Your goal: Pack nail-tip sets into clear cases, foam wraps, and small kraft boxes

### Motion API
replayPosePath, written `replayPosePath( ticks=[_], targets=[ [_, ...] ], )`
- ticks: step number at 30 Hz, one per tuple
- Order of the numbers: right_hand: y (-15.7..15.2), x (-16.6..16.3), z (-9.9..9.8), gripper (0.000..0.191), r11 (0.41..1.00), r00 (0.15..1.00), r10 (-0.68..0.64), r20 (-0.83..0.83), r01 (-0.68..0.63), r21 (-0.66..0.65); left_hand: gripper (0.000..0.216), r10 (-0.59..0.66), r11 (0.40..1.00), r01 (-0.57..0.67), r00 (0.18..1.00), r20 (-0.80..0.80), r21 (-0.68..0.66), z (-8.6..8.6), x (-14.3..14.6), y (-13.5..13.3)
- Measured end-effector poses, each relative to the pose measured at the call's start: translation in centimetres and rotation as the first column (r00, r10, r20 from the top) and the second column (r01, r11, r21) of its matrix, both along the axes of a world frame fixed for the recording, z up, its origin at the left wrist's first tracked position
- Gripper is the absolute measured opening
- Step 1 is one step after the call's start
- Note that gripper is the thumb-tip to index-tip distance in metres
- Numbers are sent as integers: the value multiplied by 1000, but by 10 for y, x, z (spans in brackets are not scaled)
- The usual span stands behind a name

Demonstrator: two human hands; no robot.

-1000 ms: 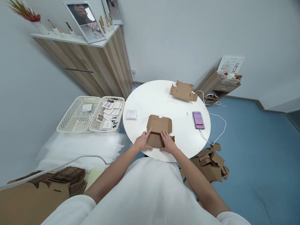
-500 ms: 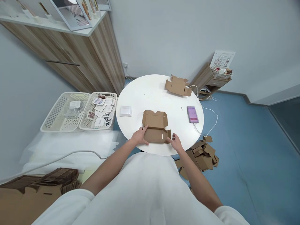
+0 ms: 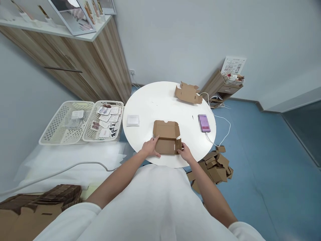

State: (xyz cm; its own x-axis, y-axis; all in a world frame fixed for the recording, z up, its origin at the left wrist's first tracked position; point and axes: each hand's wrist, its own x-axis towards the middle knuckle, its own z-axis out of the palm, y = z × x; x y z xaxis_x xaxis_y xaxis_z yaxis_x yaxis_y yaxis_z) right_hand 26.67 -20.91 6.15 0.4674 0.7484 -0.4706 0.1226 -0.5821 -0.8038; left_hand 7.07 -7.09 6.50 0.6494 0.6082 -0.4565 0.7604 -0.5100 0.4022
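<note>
A partly folded brown cardboard box lies at the near edge of the white oval table, its notched lid tipped back away from me. My left hand grips the left side of the box, thumb at the fold and fingers around the lower wall. At the other end, my right hand holds the right side flap between thumb and fingers. That flap stands up at the right end of the tray part. Some of the fingertips are hidden behind the cardboard.
Another unfolded cardboard box and a purple phone on a cable are on the table. At its left lies a clear packet. White baskets stand left; folded boxes are heaped on the floor right.
My right hand has closed on the right flap and pushed it inward and up. My left hand stays on the box's left side. The view has shifted slightly.
</note>
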Motion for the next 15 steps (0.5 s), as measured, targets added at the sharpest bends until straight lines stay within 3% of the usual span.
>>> replayPosePath(
  ticks=[8, 15],
  targets=[
    [7, -10, -2, 61, 994, 977, 109, 183, -103, -41, 122, 19, 1000, -20, 999, 32, 11, -5, 2, -4],
    [12, -1, -13, 26, 966, 931, 178, 318, -103, -237, 122, 1, 1000, -1, 1000, 23, -1, -3, 5, -9]
  ],
)
